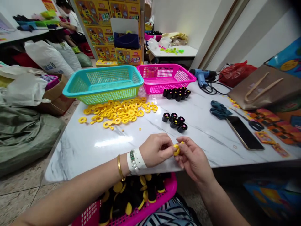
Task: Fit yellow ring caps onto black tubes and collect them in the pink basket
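Observation:
A small yellow plastic ring [176,150] is pinched between my two hands, just above the table's front edge. My left hand [156,150] grips its left side with thumb and fingertips. On the other side, my right hand [195,158] has its fingers closed on the same piece, and a bit of yellow shows at its fingertips. Beyond the hands stand several short black cylinders [174,123] with coloured dots on top. To the left lies a loose pile of yellow rings [122,111], some with small tabs. Below, a pink basket [172,185] holds black parts with yellow discs.
A turquoise basket [103,91] and a pink basket [169,84] stand at the back, near more black cylinders [177,93]. Rightward are a blue power tool [203,77], dark cloth [219,110], a phone [244,133] and scissors [255,125]. A person [70,23] sits far left.

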A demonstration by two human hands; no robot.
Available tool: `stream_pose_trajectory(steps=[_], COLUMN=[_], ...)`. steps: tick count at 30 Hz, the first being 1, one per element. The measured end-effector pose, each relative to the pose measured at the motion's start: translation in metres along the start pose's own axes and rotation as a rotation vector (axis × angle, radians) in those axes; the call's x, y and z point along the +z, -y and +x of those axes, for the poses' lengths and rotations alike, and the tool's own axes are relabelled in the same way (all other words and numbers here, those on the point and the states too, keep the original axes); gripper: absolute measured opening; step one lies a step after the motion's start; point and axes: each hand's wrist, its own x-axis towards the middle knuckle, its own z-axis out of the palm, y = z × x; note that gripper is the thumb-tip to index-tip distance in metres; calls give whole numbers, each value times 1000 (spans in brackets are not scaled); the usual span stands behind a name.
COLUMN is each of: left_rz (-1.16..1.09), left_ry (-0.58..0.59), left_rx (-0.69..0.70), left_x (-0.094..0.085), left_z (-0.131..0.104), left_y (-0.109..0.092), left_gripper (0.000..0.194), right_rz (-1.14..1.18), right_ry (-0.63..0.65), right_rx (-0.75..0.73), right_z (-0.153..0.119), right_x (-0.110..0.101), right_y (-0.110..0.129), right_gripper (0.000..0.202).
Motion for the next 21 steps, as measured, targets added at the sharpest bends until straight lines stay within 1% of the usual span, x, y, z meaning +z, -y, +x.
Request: stream_pose_trajectory(steps=[1,2,3,4,6,7,8,9,10,12,14,15,17,18,19,21], left_rz=[13,34,63,99,182,232,286,335,374,421,442,458,500,517,525,510], left_ry=[9,-25,-100,-201,-386,-420,-413,-377,-331,-259,-242,-244,-245,-241,-237,-231], left_rx=[14,12,-7,-40,-115,-144,-165,-175,-177,-177,-189,-202,-212,-202,-183,-141], left_x=[1,1,1,0,-5,-8,-10,-13,-15,-19,-22,-22,-22,-21,-19,-14], left_z=[3,7,13,21,41,53,64,75,84,94,87,78,49,31,14,-17], left_y=[4,10,17,25,42,50,57,62,65,66,63,61,55,52,49,42], left_gripper=[16,13,11,11,31,44,54,59,57,39,20,16,16,17,19,20], right_rz=[-9,-49,-111,-182,-319,-373,-416,-455,-494,-581,-664,-695,-718,-709,-683,-587], right_ry=[-34,-58,-77,-91,-102,-102,-93,-75,-53,-20,5,10,1,-10,-15,5], right_rx=[7,2,-11,-28,-52,-56,-56,-52,-51,-77,-154,-204,-274,-263,-217,-69], right_z=[2,4,5,6,4,3,1,-1,-3,-5,-6,-6,-5,-5,-4,-1], right_x=[-4,-8,-12,-16,-21,-22,-22,-21,-20,-17,-16,-16,-18,-19,-19,-15], right_y=[1,2,3,4,6,6,6,5,5,3,2,3,4,5,6,7], right_gripper=[36,37,37,36,35,34,33,32,31,27,22,20,17,16,17,21])
